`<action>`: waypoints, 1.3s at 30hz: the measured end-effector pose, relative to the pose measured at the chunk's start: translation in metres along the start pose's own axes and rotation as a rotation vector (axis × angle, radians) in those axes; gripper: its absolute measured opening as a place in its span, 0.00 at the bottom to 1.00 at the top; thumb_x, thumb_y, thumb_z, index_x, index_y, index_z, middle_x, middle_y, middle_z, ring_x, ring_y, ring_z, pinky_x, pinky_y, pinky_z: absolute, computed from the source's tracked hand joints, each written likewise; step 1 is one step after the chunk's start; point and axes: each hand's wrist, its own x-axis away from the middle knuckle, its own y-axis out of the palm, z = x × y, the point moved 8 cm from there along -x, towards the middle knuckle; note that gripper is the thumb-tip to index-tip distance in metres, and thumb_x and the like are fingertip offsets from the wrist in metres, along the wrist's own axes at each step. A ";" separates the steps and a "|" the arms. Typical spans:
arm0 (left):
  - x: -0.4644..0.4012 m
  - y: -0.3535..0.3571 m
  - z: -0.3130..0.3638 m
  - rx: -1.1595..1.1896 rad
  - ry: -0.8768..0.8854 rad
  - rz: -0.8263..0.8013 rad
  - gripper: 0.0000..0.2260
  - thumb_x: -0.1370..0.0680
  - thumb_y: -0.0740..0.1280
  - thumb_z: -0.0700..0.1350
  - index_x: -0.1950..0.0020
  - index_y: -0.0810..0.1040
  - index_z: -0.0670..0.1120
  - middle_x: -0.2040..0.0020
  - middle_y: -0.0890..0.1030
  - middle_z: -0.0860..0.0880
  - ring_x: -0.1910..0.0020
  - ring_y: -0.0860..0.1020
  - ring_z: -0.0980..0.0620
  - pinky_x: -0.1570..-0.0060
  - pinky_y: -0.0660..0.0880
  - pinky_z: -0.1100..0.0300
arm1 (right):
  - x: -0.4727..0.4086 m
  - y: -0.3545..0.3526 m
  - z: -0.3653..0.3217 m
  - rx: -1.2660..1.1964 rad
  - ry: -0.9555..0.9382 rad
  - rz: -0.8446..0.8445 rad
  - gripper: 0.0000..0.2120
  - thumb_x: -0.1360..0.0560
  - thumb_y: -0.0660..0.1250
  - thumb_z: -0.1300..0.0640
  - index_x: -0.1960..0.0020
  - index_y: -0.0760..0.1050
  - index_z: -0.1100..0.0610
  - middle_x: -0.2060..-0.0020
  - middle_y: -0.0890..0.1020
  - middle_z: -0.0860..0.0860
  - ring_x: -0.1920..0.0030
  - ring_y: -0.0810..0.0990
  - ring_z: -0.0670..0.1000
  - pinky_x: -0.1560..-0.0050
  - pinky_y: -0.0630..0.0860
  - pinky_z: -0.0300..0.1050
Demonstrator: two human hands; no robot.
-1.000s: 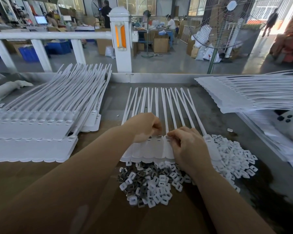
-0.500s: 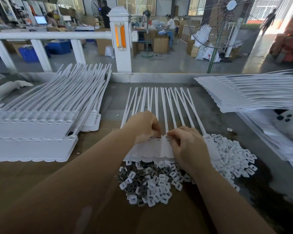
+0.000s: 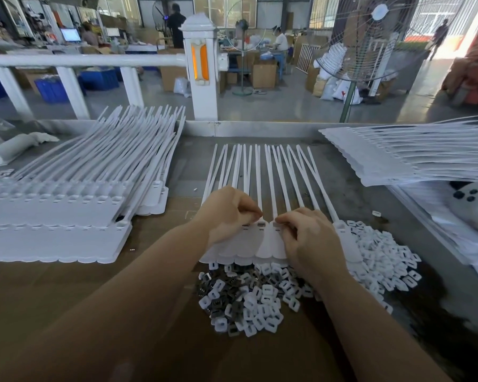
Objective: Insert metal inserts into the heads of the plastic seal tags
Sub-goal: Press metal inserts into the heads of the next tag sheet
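A joined row of white plastic seal tags (image 3: 262, 244) lies in front of me, its long tails pointing away. My left hand (image 3: 228, 212) sits with curled fingers on the tag heads at the left of the row. My right hand (image 3: 309, 238) rests on the heads at the right, fingertips pinching at one head; whether an insert is between them is hidden. Between the two hands a few heads with slots show. A pile of small white and metal inserts (image 3: 251, 299) lies just below the row and spreads to the right (image 3: 384, 260).
A large stack of tag rows (image 3: 55, 216) fills the left of the brown table (image 3: 66, 299). Another stack (image 3: 398, 158) lies at the right back. A white railing post (image 3: 202, 70) and a standing fan (image 3: 351, 86) are beyond the table's far edge.
Both hands stayed on the tag heads with only small finger movement. The gap between them shows a little more of the heads now.
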 end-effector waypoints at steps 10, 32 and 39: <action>0.037 0.013 0.002 0.070 0.019 0.144 0.07 0.24 0.68 0.44 0.49 0.83 0.50 0.57 0.76 0.62 0.58 0.75 0.65 0.54 0.68 0.80 | 0.002 -0.024 0.020 -0.551 0.179 0.247 0.12 0.21 0.56 0.65 0.51 0.77 0.54 0.63 0.80 0.47 0.63 0.76 0.40 0.62 0.70 0.28; 0.047 0.058 0.064 0.364 0.159 -0.145 0.13 0.29 0.70 0.33 0.48 0.77 0.46 0.52 0.79 0.53 0.56 0.81 0.57 0.51 0.79 0.62 | 0.000 -0.019 0.044 -1.237 0.724 0.392 0.12 0.21 0.59 0.62 0.56 0.80 0.55 0.73 0.80 0.45 0.71 0.76 0.41 0.65 0.74 0.35; 0.053 0.021 0.028 0.067 0.099 0.151 0.07 0.24 0.68 0.43 0.48 0.80 0.52 0.56 0.75 0.62 0.58 0.72 0.67 0.55 0.69 0.76 | -0.002 -0.031 0.012 -0.564 0.307 0.001 0.10 0.25 0.65 0.63 0.57 0.80 0.49 0.62 0.81 0.44 0.62 0.78 0.39 0.61 0.74 0.28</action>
